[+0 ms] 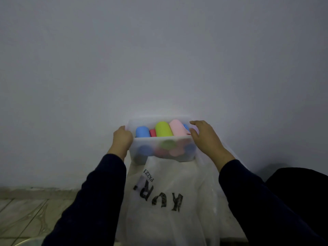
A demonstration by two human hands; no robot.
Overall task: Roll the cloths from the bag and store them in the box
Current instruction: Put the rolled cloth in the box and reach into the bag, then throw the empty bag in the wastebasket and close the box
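Gripping the box (160, 153) with left hand (122, 138); right hand (204, 137) spread, resting there; rolled cloths (163, 129) pointing to the wall.

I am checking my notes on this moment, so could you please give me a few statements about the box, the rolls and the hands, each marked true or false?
1. The left hand grips the left end of the box. True.
2. The box holds no rolls. False: several coloured rolls lie in it, among them a green roll and a pink roll.
3. The bag lies nearer the person than the box. True.
4. The right hand holds a roll above the box. False: it rests at the box's right end.
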